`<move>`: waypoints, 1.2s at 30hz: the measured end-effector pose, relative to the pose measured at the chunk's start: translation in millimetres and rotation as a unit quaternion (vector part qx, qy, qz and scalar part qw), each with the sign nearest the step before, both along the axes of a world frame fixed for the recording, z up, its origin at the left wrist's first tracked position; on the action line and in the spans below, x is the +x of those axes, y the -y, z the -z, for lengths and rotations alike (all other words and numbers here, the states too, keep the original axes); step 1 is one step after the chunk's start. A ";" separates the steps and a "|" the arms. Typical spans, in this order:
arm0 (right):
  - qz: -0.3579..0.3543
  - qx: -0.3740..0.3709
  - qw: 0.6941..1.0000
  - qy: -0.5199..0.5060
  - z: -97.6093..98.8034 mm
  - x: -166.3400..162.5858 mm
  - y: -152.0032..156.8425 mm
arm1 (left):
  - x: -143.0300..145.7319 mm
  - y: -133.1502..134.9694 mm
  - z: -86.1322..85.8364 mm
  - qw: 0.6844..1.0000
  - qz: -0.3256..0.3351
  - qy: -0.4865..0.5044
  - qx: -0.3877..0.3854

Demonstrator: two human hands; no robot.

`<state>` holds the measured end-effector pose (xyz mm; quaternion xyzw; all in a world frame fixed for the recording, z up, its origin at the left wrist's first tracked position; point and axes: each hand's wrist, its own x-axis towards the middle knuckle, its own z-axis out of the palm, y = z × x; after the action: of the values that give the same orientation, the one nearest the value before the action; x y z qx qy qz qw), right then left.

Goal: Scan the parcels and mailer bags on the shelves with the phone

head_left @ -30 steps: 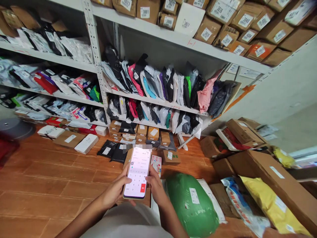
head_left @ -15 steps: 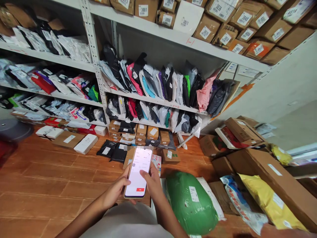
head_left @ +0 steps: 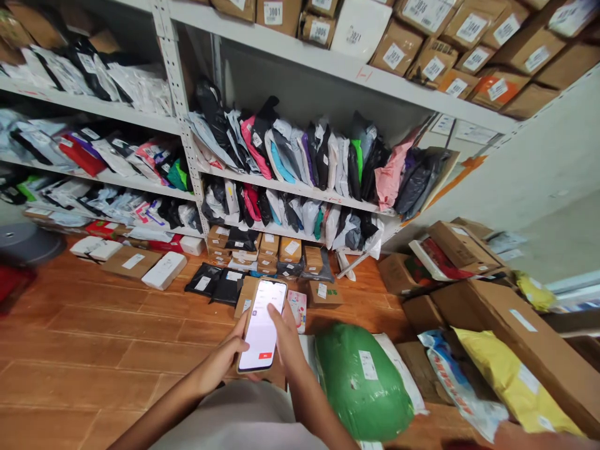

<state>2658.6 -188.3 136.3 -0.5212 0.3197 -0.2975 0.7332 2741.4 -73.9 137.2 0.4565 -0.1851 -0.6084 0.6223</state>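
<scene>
A smartphone (head_left: 259, 337) with a lit, mostly white screen and a red button near its bottom is held upright between both hands. My left hand (head_left: 232, 348) grips its left edge, the thumb lying on the lower left of the screen. Around the right edge wraps my right hand (head_left: 287, 337), its thumb over the upper right part of the screen. The fingers behind the phone are mostly hidden. The small writing on the screen is too fine to read.
Metal shelves (head_left: 300, 187) hold rows of bagged parcels, with labelled cardboard boxes (head_left: 394, 53) above. Close on my right lies a big green wrapped parcel (head_left: 360, 394). Beyond it are a yellow mailer bag (head_left: 506, 375) and a long carton (head_left: 529, 331). Black parcels (head_left: 227, 285) lie on the wooden floor (head_left: 94, 350).
My right thumb has moved up the phone's screen. Some of the content on the screen looks different. The phone stays in both hands, and the view has shifted very slightly.
</scene>
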 end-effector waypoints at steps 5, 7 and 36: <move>-0.112 0.032 0.993 0.023 6.6 -18.7 1.4 | 10.0 -0.1 0.3 0.998 -0.015 -0.047 0.031; -0.131 0.036 0.990 0.032 11.7 -23.7 -1.2 | 12.7 0.0 1.0 0.997 -0.024 -0.063 0.040; -0.029 0.350 0.919 0.178 83.5 -74.3 41.6 | -3.0 54.3 68.2 0.937 0.082 0.272 0.203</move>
<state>2584.3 -229.9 52.8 -0.1787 0.2523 -0.2337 0.9218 2738.4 -128.2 69.0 0.7047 -0.2566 -0.5340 0.3904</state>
